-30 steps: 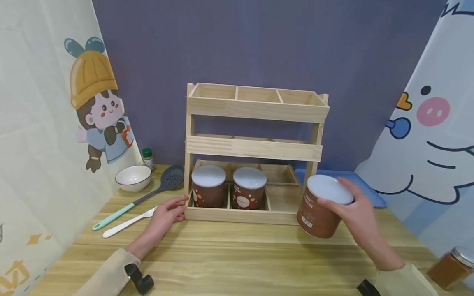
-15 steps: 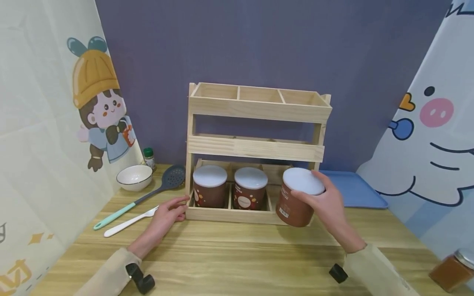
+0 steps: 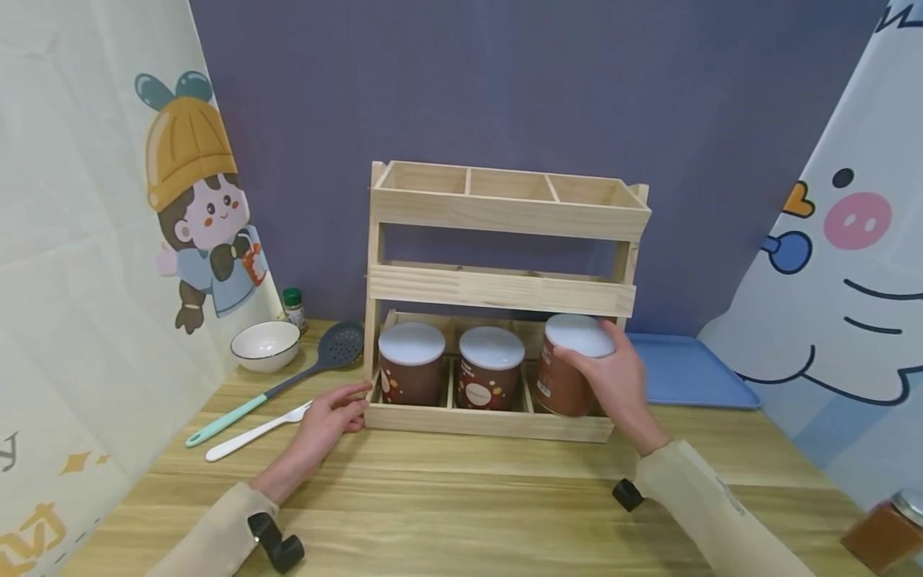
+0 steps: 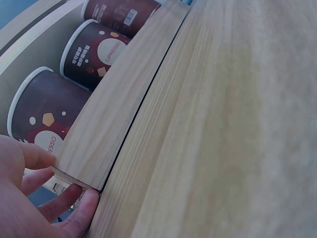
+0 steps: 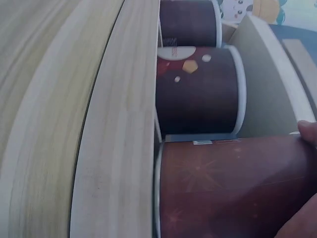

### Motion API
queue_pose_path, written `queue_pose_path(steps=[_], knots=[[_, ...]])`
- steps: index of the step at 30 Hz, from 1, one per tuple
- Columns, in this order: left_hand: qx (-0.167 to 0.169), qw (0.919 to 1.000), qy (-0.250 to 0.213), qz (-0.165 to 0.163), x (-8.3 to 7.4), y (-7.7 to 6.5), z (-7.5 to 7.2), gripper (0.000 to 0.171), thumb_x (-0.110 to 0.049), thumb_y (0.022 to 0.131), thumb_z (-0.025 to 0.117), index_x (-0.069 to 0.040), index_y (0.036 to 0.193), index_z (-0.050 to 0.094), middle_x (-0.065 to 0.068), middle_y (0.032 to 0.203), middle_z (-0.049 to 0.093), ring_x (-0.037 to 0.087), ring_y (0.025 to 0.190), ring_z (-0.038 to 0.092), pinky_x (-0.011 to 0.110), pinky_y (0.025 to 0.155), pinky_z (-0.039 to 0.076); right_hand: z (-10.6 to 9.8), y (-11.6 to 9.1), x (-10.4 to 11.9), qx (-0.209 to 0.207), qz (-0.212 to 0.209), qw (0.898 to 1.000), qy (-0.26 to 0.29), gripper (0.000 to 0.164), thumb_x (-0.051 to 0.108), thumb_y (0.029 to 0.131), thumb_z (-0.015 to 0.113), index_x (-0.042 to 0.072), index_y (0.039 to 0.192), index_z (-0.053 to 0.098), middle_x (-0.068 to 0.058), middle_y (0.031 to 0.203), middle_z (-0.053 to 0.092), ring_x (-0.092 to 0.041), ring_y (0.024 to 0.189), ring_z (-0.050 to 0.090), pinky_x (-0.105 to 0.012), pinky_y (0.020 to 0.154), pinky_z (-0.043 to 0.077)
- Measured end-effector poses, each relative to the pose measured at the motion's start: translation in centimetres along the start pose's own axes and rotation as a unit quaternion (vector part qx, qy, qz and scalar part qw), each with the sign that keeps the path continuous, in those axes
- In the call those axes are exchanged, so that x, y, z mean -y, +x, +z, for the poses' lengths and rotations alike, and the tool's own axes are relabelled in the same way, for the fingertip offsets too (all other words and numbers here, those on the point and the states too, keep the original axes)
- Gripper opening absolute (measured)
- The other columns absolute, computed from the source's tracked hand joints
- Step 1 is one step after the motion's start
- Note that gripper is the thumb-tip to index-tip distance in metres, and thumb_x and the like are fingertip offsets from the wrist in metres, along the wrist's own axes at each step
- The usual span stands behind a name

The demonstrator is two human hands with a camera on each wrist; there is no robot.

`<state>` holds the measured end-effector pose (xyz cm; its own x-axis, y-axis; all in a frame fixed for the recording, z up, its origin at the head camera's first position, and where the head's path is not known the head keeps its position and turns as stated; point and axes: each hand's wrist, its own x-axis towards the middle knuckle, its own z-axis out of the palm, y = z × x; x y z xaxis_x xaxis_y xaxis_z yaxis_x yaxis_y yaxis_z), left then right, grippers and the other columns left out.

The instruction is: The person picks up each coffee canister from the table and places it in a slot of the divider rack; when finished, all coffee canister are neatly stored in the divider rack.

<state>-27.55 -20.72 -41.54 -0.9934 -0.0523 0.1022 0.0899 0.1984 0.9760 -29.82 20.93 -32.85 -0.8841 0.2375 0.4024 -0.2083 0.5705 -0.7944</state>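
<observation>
My right hand grips a brown canister with a pale lid, thumb and fingers around its upper part. The canister is in the right compartment of the wooden rack's bottom tier; in the right wrist view its brown side lies close behind the front board. Two similar canisters, one at left and one in the middle, stand in the other compartments. My left hand touches the left end of the bottom tier; in the left wrist view its fingertips rest against the front board's end.
Left of the rack are a white bowl, a green-capped jar, a slotted skimmer and a white fork. A blue tray lies behind on the right. A jar with reddish-brown contents is at the lower right.
My right hand has carried the canister leftward and away from me, from in front of the rack's right end into the right bottom compartment. The left hand has stayed at the rack's left end.
</observation>
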Motion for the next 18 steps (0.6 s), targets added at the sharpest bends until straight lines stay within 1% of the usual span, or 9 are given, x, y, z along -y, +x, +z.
queue_pose_path(steps=[4,7,11,14,18], knots=[[0.001,1.0,-0.003,-0.002,-0.1,-0.1,0.0,0.043,-0.008,0.099,0.06,0.003,0.141,0.056,0.024,0.123,0.063,0.022,0.084,0.064,0.032,0.077,0.061,1.0,0.7,-0.8,-0.028,-0.011,1.0,0.005,0.097,0.052,0.074,0.087,0.009,0.151,0.045,-0.021,0.138,0.056,-0.037,0.116,0.055,-0.051,0.09,0.048],[0.001,1.0,-0.005,-0.002,-0.1,-0.2,0.1,0.043,-0.008,0.099,0.061,0.003,0.14,0.057,0.024,0.123,0.063,0.021,0.084,0.064,0.031,0.077,0.06,1.9,0.7,-1.9,-0.031,-0.021,0.999,0.005,0.097,0.052,0.075,0.087,0.006,0.15,0.046,-0.022,0.137,0.056,-0.039,0.116,0.056,-0.053,0.091,0.049],[0.002,1.0,-0.004,0.001,-0.2,-0.2,0.2,0.042,-0.007,0.099,0.061,0.003,0.14,0.057,0.023,0.122,0.064,0.022,0.084,0.064,0.031,0.077,0.06,2.8,0.2,-3.5,-0.014,-0.017,1.0,0.006,0.1,0.05,0.076,0.087,0.004,0.152,0.041,-0.023,0.142,0.051,-0.039,0.121,0.053,-0.054,0.095,0.048],[-0.001,1.0,-0.005,0.005,-0.3,-0.2,0.3,0.041,-0.007,0.099,0.061,0.003,0.139,0.059,0.021,0.119,0.065,0.022,0.084,0.064,0.031,0.078,0.06,3.0,-0.1,-4.1,-0.002,-0.019,1.0,0.015,0.104,0.05,0.076,0.087,0.006,0.155,0.036,-0.022,0.147,0.046,-0.039,0.126,0.05,-0.054,0.098,0.045],[-0.008,1.0,-0.004,0.004,-0.4,-0.2,0.2,0.04,-0.006,0.098,0.061,0.003,0.138,0.059,0.019,0.115,0.066,0.022,0.083,0.065,0.031,0.077,0.06,2.5,-0.3,-4.0,0.023,-0.048,0.999,0.013,0.107,0.05,0.08,0.084,0.008,0.16,0.026,-0.023,0.152,0.038,-0.041,0.131,0.045,-0.058,0.099,0.044]])
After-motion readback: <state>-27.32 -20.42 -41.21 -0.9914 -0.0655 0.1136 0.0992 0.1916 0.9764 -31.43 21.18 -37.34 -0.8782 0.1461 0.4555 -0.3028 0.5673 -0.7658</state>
